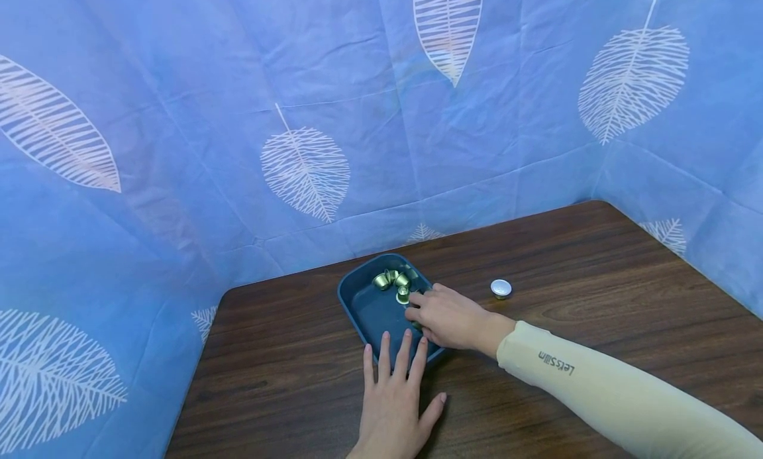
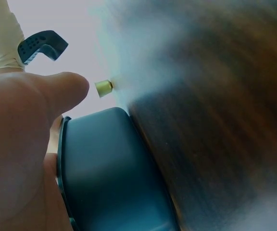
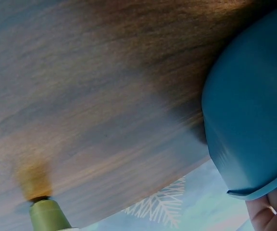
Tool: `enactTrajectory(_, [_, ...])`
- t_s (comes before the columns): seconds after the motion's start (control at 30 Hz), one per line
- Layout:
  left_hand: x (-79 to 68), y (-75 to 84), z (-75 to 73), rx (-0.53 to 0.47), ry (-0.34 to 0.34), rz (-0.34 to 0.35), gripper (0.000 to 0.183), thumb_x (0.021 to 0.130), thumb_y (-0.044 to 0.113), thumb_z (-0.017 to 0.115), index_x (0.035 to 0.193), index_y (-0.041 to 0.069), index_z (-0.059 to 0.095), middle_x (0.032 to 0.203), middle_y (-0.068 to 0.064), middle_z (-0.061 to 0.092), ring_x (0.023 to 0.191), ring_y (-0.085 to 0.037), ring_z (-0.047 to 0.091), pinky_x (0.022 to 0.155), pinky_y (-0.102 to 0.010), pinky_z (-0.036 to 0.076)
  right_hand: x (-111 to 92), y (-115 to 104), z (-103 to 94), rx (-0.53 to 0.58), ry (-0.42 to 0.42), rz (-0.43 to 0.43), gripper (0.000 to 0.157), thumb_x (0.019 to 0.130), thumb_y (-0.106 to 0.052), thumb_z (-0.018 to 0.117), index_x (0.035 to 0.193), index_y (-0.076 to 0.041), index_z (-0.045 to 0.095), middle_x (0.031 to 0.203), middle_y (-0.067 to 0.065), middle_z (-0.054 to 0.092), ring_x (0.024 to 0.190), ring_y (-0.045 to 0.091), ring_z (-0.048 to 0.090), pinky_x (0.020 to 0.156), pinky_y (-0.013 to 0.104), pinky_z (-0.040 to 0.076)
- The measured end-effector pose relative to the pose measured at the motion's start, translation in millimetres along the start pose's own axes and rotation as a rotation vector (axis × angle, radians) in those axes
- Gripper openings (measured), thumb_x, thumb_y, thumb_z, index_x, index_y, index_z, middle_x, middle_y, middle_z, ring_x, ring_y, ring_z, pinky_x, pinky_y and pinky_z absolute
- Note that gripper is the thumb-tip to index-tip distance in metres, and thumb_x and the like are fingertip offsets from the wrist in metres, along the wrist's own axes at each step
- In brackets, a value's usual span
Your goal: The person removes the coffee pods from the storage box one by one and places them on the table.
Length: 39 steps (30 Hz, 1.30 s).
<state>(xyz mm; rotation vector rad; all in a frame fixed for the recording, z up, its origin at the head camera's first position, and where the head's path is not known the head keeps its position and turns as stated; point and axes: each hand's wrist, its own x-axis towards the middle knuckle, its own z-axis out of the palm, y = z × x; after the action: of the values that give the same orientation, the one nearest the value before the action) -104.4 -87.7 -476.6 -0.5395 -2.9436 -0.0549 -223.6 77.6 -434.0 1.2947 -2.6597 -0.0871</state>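
Observation:
A dark blue tray [image 1: 369, 313] stands on the table, with several green coffee capsules [image 1: 381, 282] grouped toward its far end. One capsule [image 1: 403, 296] sits on its wide rim nearest the right fingers. My right hand [image 1: 450, 318] reaches over the tray's right side, fingers curled down around a coffee capsule that is mostly hidden by them. My left hand [image 1: 392, 406] has its fingers spread straight and touches the tray's near rim. The left wrist view shows the tray's outer wall [image 2: 109, 168] beside the thumb.
Another capsule [image 1: 501, 289] with a silver lid facing up lies on the brown wooden table [image 1: 584, 280], right of the tray. It also appears in the right wrist view as a green capsule [image 3: 49, 215]. A blue leaf-patterned cloth [image 1: 369, 148] hangs behind the table.

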Motion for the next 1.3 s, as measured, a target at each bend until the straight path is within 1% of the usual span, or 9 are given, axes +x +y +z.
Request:
enactTrajectory(0.1, [0.0, 0.1, -0.3, -0.005, 0.001, 0.001, 0.085, 0.088, 0.071, 0.044, 0.156, 0.033, 0.009, 0.164, 0.000, 0.015, 0.149, -0.039, 0.009, 0.113, -0.068, 0.008, 0.1, 0.4, 0.7, 0.001, -0.003, 0.001, 0.033, 0.090, -0.031, 0.069, 0.121, -0.022, 0.065, 0.120, 0.001, 0.063, 0.103, 0.015, 0.063, 0.091, 0.040, 0.050])
enactTrajectory(0.2, [0.0, 0.4, -0.6, -0.008, 0.002, 0.001, 0.085, 0.088, 0.071, 0.045, 0.156, 0.033, 0.009, 0.164, 0.000, 0.014, 0.149, -0.039, 0.009, 0.114, -0.068, 0.007, 0.0, 0.8, 1.7, 0.021, -0.001, 0.009, 0.032, 0.090, -0.030, 0.069, 0.121, -0.022, 0.064, 0.121, 0.002, 0.062, 0.107, 0.017, 0.063, 0.097, 0.044, 0.049])
enactTrajectory(0.43, [0.8, 0.7, -1.2, -0.014, 0.002, -0.002, 0.086, 0.088, 0.071, 0.046, 0.156, 0.033, 0.011, 0.164, 0.001, 0.015, 0.149, -0.039, 0.010, 0.114, -0.068, 0.007, -1.1, 1.5, 1.6, 0.057, 0.039, 0.012, 0.031, 0.090, -0.027, 0.069, 0.120, -0.020, 0.065, 0.118, 0.001, 0.063, 0.105, 0.017, 0.063, 0.098, 0.046, 0.048])
enactTrajectory(0.57, [1.8, 1.0, -2.0, -0.018, -0.011, -0.006, 0.086, 0.087, 0.071, 0.046, 0.156, 0.034, 0.009, 0.164, 0.001, 0.014, 0.149, -0.039, 0.009, 0.113, -0.068, 0.006, -1.2, 1.4, 0.8, 0.062, 0.040, 0.016, 0.033, 0.090, -0.027, 0.069, 0.122, -0.019, 0.064, 0.121, 0.003, 0.063, 0.110, 0.019, 0.062, 0.101, 0.050, 0.047])
enactTrajectory(0.7, [2.4, 0.8, -2.5, -0.021, -0.026, -0.010, 0.086, 0.088, 0.072, 0.045, 0.156, 0.035, 0.008, 0.164, 0.001, 0.014, 0.149, -0.038, 0.008, 0.114, -0.068, 0.005, -0.8, 0.9, -0.5, 0.053, 0.033, 0.009, 0.033, 0.091, -0.028, 0.068, 0.122, -0.020, 0.064, 0.119, 0.001, 0.062, 0.106, 0.017, 0.062, 0.098, 0.047, 0.049])
enactTrajectory(0.9, [1.8, 0.3, -1.8, -0.010, -0.020, -0.008, 0.086, 0.088, 0.072, 0.044, 0.156, 0.035, 0.006, 0.164, 0.000, 0.014, 0.149, -0.039, 0.010, 0.113, -0.068, 0.007, -0.9, 1.4, 0.5, 0.046, 0.045, -0.005, 0.030, 0.091, -0.028, 0.067, 0.120, -0.021, 0.064, 0.112, -0.001, 0.061, 0.097, 0.014, 0.061, 0.094, 0.043, 0.051])
enactTrajectory(0.97, [1.6, 0.3, -1.6, -0.009, -0.020, -0.008, 0.087, 0.088, 0.072, 0.044, 0.156, 0.035, 0.005, 0.164, 0.000, 0.014, 0.149, -0.039, 0.010, 0.113, -0.068, 0.007, -0.9, 1.8, 1.2, 0.059, 0.052, -0.001, 0.029, 0.090, -0.027, 0.067, 0.119, -0.020, 0.065, 0.112, -0.001, 0.061, 0.098, 0.014, 0.061, 0.095, 0.043, 0.051])
enactTrajectory(1.17, [1.4, 0.4, -1.4, -0.004, -0.027, -0.012, 0.087, 0.088, 0.073, 0.044, 0.156, 0.036, 0.005, 0.164, 0.001, 0.013, 0.149, -0.038, 0.009, 0.113, -0.068, 0.007, -1.3, 1.9, 1.5, 0.095, 0.064, 0.021, 0.033, 0.089, -0.024, 0.069, 0.121, -0.017, 0.064, 0.117, 0.000, 0.065, 0.107, 0.017, 0.062, 0.098, 0.045, 0.049])
enactTrajectory(1.3, [0.6, 0.5, -1.3, 0.002, -0.018, -0.011, 0.086, 0.088, 0.072, 0.044, 0.156, 0.035, 0.006, 0.164, 0.001, 0.013, 0.149, -0.038, 0.010, 0.114, -0.068, 0.007, -2.2, 1.8, 2.5, 0.095, 0.084, 0.020, 0.030, 0.088, -0.022, 0.069, 0.117, -0.018, 0.067, 0.115, 0.000, 0.066, 0.102, 0.015, 0.063, 0.092, 0.040, 0.051])
